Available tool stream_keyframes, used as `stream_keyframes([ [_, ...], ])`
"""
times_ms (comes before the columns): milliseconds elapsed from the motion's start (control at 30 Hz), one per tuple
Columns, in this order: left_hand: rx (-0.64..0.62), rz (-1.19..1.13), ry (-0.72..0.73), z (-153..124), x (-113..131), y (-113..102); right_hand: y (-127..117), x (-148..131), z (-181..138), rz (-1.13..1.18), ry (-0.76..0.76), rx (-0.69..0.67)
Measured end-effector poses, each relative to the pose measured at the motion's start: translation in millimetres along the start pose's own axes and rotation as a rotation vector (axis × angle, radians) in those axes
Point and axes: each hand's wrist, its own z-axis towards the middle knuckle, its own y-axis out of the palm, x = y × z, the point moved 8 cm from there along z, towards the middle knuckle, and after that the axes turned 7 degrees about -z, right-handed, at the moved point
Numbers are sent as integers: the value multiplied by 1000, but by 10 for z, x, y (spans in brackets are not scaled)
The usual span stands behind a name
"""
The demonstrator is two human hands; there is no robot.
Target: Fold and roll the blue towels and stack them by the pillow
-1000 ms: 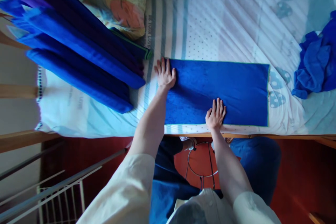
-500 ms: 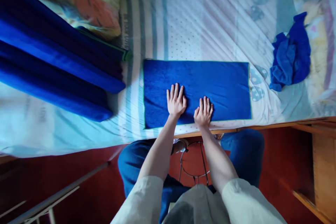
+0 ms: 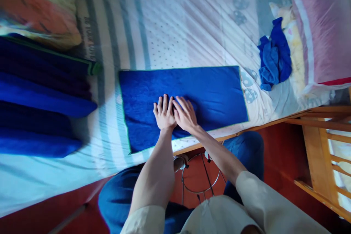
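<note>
Here, in the head view, a blue towel (image 3: pixel 211 89) lies spread flat on the bed (image 3: pixel 175 25), a long rectangle with a thin green edge, close to the bed's near side and tilted a little, its left end nearer the person than its right. Both hands rest on the towel's middle, toward its near edge. The left hand (image 3: pixel 163 114) lies palm down with the fingers straight and close together, pointing away from the person; its forearm runs almost straight up from a pale sleeve (image 3: pixel 142 221). The right hand (image 3: pixel 185 114) is also flat and palm down, fingers slightly spread and angled to the left, so that its fingertips touch or overlap those of the left hand; its forearm comes in on a slant from the lower right. Neither hand grips anything: both are open and pressed on the cloth. To the left, well apart from the spread towel, a stack of folded towels (image 3: pixel 41 109) sits on the bed, with a printed pillow (image 3: pixel 35 11) behind it. To the right, a crumpled blue cloth (image 3: pixel 272 56) lies near a pink pillow (image 3: pixel 320 33). Below the bed edge, the person's knees in blue trousers (image 3: pixel 244 150) flank a metal stool (image 3: pixel 200 179) on the red floor.
</note>
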Motion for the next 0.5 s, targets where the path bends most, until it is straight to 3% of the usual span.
stream_keyframes([
  [67, 0, -11, -2, 2, -3, -2, 8, -34, 187, 47, -148, -50],
  [167, 6, -9, -2, 0, 19, -5, -61, 240, 289, 59, -234, -70],
  [367, 17, -7, -4, -9, 52, -12, -413, 1239, 158, -66, -92, -15],
  [500, 33, 2, 4, -10, 46, -22, -616, 1756, 72, -153, 6, 10],
])
